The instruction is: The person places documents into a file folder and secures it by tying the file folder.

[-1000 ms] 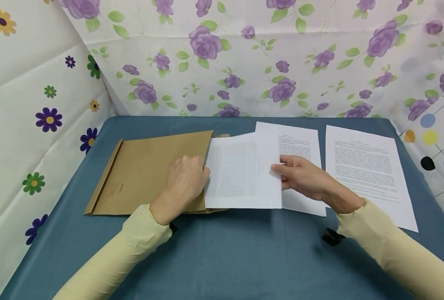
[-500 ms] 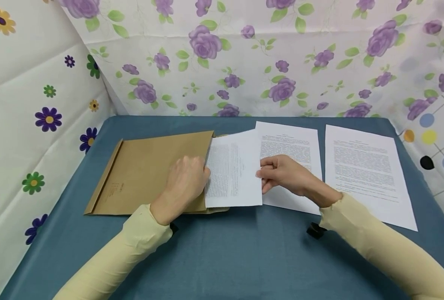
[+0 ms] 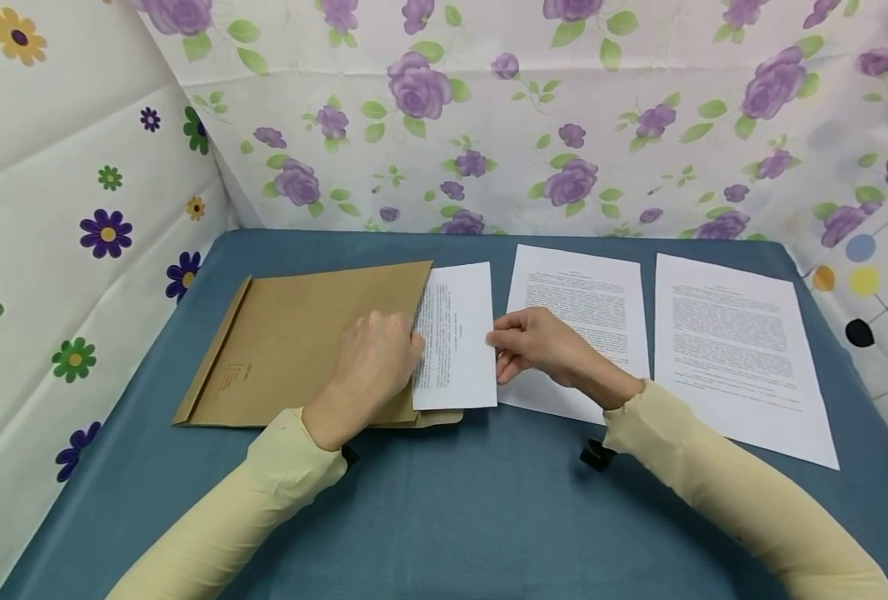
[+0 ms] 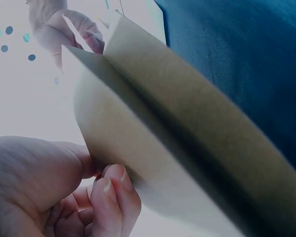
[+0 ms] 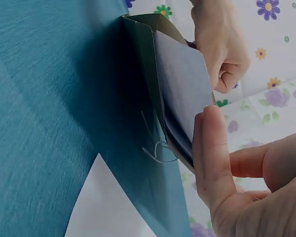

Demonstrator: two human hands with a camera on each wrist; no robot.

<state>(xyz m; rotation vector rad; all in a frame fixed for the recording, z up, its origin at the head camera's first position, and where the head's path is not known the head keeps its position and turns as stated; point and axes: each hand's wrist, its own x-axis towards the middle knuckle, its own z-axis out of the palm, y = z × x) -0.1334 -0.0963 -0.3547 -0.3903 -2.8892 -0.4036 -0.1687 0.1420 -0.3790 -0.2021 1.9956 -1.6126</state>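
A brown envelope (image 3: 301, 333) lies at the left of the table, its mouth facing right. My left hand (image 3: 369, 358) grips the upper layer at the mouth; in the left wrist view, thumb and fingers of the left hand (image 4: 69, 197) pinch the edge of the envelope (image 4: 123, 128). A printed sheet (image 3: 459, 342) sticks out of the mouth, its left part hidden inside. My right hand (image 3: 541, 346) pinches the sheet's right edge. In the right wrist view the sheet (image 5: 180, 74) stands between the envelope's layers, with the right hand (image 5: 237, 182) at its outer edge.
Two more printed sheets lie to the right, a nearer one (image 3: 586, 300) partly beneath the right hand and another (image 3: 736, 358) at the far right. A thin string loop (image 5: 160, 152) hangs by the envelope. Flowered cloth (image 3: 489, 108) rises behind the blue table (image 3: 474, 517).
My right hand has moved left with the sheet, and much less of the sheet shows outside the envelope. The left hand keeps its grip on the envelope's mouth.
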